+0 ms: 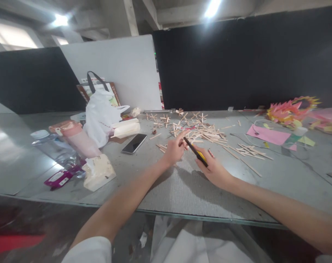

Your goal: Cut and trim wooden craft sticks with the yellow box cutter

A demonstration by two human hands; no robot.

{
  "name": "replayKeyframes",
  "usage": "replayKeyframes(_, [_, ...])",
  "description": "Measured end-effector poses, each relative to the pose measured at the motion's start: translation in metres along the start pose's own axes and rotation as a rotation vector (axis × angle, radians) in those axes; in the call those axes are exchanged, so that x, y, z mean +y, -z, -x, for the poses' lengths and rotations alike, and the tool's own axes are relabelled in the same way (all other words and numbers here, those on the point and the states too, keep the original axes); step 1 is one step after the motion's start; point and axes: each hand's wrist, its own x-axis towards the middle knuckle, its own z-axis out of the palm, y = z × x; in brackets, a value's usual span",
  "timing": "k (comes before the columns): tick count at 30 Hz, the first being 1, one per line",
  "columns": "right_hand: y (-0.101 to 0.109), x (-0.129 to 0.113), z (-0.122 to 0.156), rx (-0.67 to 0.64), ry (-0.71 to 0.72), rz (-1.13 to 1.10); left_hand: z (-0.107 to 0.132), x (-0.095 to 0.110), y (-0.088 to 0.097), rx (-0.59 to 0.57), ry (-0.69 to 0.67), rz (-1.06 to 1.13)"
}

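Note:
My right hand [213,166] is wrapped around a slim black-and-yellow tool [196,152] that looks like a utility knife. The tool's dark end points up and left, toward my left hand [176,149]. That hand is closed, its fingers curled and pinched close to the tool's tip, and whatever they hold is too small to make out. Just beyond both hands lies a loose pile of thin wooden sticks [209,133]. A few sticks joined into crossed shapes [165,120] stand behind it. A smaller bunch of sticks [255,151] rests right of my right hand.
On the left are a phone [134,143], a tissue pack [100,172], a clear bottle [54,149], a pink bottle [79,138] and a white plastic bag [100,115]. Pink paper [268,136], a cable [292,157] and a spiky paper craft [285,111] lie right. Partitions [237,65] stand behind.

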Motion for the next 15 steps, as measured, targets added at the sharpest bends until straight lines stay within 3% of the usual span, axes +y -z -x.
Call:
replayKeyframes(7, [-0.002,0.003,-0.004,-0.099,-0.018,0.084,-0.002,-0.005,-0.005,0.019,0.110,0.003])
replayKeyframes(11, [-0.002,0.000,-0.005,-0.056,-0.015,0.066,-0.006,-0.012,-0.004,0.036,0.103,-0.070])
replayKeyframes(13, [-0.001,-0.004,0.001,-0.034,-0.012,0.040,-0.012,-0.021,0.008,0.102,0.144,-0.075])
replayKeyframes(15, [0.001,-0.010,0.008,-0.043,0.004,0.000,-0.019,-0.032,0.027,0.288,0.259,-0.040])
